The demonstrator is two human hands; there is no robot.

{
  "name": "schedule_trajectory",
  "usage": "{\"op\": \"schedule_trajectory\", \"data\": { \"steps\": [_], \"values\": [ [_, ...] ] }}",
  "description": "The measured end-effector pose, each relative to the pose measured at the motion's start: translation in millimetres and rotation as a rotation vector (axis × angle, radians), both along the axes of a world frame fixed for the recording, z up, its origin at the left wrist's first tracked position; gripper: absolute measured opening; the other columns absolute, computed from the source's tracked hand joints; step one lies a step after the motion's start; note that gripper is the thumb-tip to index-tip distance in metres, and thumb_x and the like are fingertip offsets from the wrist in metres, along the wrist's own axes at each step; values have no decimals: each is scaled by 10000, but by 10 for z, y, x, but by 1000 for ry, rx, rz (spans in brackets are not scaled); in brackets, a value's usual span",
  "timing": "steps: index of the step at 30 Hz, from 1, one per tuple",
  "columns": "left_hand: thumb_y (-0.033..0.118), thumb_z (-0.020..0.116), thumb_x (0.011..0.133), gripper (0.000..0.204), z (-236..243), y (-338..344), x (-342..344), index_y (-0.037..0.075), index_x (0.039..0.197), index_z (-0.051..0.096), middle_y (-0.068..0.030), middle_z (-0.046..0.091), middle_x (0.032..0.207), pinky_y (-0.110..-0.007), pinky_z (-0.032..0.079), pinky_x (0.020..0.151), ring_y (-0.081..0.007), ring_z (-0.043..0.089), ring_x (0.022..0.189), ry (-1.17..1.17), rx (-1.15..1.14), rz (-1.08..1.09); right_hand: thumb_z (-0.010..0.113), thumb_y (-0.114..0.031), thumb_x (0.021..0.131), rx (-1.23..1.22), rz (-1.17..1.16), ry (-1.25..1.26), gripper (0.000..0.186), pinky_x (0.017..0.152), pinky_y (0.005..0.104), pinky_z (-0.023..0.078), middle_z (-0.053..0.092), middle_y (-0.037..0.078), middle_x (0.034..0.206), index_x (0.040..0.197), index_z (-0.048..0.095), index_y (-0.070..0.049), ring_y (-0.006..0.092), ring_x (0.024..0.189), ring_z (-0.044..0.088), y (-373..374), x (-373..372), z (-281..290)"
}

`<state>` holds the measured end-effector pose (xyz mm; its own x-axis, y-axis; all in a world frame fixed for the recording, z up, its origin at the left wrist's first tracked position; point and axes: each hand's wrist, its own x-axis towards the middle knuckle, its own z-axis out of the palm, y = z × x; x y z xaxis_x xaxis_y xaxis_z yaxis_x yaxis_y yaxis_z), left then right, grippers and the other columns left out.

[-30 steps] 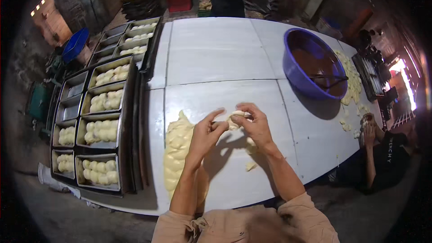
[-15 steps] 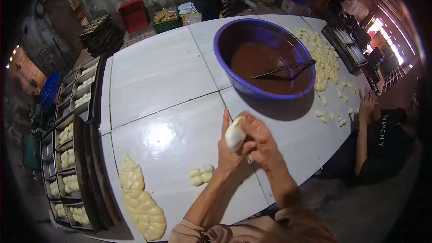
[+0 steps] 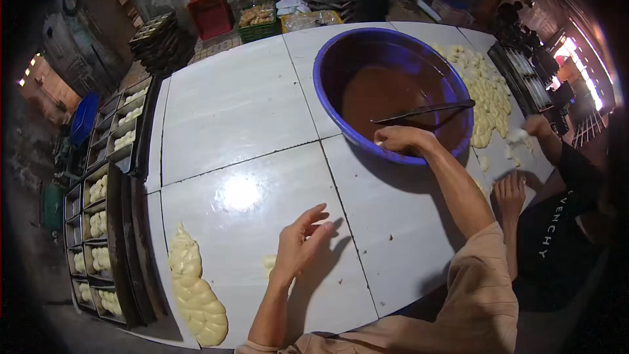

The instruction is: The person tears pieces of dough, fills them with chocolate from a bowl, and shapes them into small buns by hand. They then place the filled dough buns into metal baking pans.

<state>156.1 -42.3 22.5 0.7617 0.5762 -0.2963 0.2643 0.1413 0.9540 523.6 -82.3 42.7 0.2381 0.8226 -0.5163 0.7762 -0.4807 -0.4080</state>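
Note:
Over the near rim of a large purple basin (image 3: 327,101), my right hand (image 3: 400,139) is closed, its fingertips by the brown filling (image 3: 377,95). A pale bit shows at those fingertips, too small to name. A dark flat-bladed tool (image 3: 426,110) lies across the filling and the basin's right rim. My left hand (image 3: 300,242) hovers above the table with fingers apart and nothing in them. Beside its wrist, a small piece of pale dough (image 3: 269,262) is partly hidden. A long mass of portioned dough (image 3: 196,295) lies at the table's left edge.
Metal baking tins (image 3: 98,239) with dough pieces line the left side. Many dough pieces (image 3: 488,101) cover the table's far right, near dark trays (image 3: 521,72). At the right, a co-worker's hand (image 3: 509,193) rests on the table (image 3: 223,111). A red crate (image 3: 211,14) stands behind.
My hands have parted: the right has reached forward to the basin, and the left has dropped back and opened. The white dough piece they held together no longer shows between them.

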Motion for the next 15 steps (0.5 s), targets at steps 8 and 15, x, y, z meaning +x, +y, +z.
{"op": "schedule_trajectory", "data": {
  "steps": [8, 15],
  "values": [
    [304, 702, 943, 537, 101, -50, -56, 43, 1390, 560, -178, 670, 1255, -387, 502, 964, -268, 664, 1115, 33, 10, -68, 615, -251, 954, 173, -154, 441, 244, 693, 326, 506, 650, 69, 886, 1033, 640, -21, 171, 795, 629, -46, -23, 100],
    [320, 642, 987, 523, 28, -62, 160, 13, 1398, 537, -164, 639, 1298, -369, 505, 975, -244, 622, 1186, -172, -52, -122, 657, -187, 975, 750, -548, 1168, 147, 583, 192, 537, 621, 1, 846, 1028, 564, -87, 50, 709, 632, -231, -802, 639]
  ]
}}
